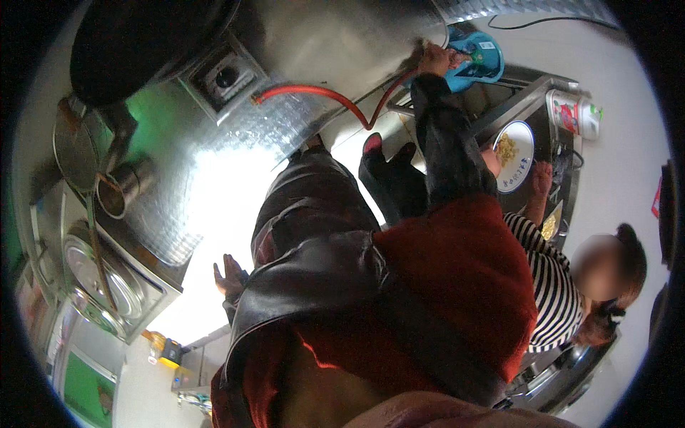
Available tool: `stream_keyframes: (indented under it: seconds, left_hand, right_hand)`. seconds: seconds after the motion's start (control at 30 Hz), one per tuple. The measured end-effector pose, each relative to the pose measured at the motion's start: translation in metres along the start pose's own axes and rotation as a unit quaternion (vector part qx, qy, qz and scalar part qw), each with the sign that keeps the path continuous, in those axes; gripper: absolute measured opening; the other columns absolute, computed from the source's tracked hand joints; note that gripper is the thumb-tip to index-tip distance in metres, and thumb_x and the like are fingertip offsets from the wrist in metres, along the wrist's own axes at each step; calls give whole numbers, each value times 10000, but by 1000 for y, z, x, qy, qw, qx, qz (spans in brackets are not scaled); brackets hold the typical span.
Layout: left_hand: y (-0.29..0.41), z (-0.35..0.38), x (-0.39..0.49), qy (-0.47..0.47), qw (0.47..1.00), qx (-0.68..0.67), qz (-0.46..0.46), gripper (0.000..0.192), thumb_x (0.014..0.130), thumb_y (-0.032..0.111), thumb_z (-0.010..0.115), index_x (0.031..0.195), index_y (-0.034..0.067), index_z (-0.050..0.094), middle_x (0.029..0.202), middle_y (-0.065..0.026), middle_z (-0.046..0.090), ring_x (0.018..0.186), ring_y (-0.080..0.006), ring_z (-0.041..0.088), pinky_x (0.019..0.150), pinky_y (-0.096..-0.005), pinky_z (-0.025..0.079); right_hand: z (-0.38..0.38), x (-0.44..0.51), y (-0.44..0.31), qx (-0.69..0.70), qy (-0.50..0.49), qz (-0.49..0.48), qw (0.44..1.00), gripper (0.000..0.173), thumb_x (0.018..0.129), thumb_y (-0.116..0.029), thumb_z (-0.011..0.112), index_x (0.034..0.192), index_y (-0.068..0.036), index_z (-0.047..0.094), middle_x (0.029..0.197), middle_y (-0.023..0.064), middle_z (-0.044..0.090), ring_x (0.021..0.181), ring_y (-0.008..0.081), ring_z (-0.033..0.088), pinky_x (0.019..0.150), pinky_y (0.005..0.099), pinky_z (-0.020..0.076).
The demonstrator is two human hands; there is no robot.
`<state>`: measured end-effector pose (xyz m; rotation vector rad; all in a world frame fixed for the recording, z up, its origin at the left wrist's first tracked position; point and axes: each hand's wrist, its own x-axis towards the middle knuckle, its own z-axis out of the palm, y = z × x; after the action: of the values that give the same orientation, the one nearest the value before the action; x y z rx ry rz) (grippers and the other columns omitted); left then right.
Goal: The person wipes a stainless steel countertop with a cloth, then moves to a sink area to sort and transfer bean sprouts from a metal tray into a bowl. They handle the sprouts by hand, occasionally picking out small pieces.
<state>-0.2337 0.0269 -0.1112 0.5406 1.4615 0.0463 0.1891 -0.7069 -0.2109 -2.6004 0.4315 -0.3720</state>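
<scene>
My left hand (230, 275) hangs out at my left side, fingers spread, with nothing in it. My right hand (434, 60) reaches far forward to the rim of a blue plastic basket (484, 56). Reddish contents that I cannot identify lie in the basket beside my fingers. A red rubber hose (321, 91) bends across the stainless steel surface (310, 43) and ends or passes behind my right hand. Whether that hand grips the hose or something else is hidden.
At right, a person in a striped top (551, 289) holds a white plate (522, 174) with yellowish food over a steel sink (524, 107). A detergent bottle (575, 115) stands on the rim. At left are a black wok (139, 48), a mesh strainer (75, 152) and a metal pot (120, 192).
</scene>
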Motion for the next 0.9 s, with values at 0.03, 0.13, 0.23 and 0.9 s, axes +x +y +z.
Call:
stream_keyframes:
  seconds: [0.03,0.13,0.23,0.9]
  left_hand:
    - [-6,-8,-2,-27,999,-20,-38,580,1004,441,429,1428,44,425,1352,-158,550,1161,-250,574,976,-348,500]
    - [-29,-29,-13,-4,1000,9,20,579,987,431,478,1400,26,456,1384,-155,524,1142,-250,563,967,-339,486]
    - [-60,-41,-29,34,992,6,120,549,1003,374,470,1481,135,346,1424,-169,490,1275,-295,506,987,-370,488]
    - [-121,-102,-35,12,987,-141,77,490,1013,347,436,1482,245,338,1355,-199,542,1200,-352,565,976,-433,506]
  right_hand:
    - [10,12,1,-79,70,24,994,334,747,-27,642,1045,-149,731,1013,152,665,912,352,621,778,484,526]
    - [28,28,-22,-90,226,-54,968,334,750,-54,647,1048,-177,731,1003,155,663,915,365,619,763,497,515]
    - [26,-1,-78,86,121,-263,953,450,708,17,603,1076,-207,736,1008,103,668,934,345,615,833,489,497]
    - [44,-212,-223,320,25,-109,941,340,739,62,671,1007,-123,771,1032,76,673,989,251,585,909,340,452]
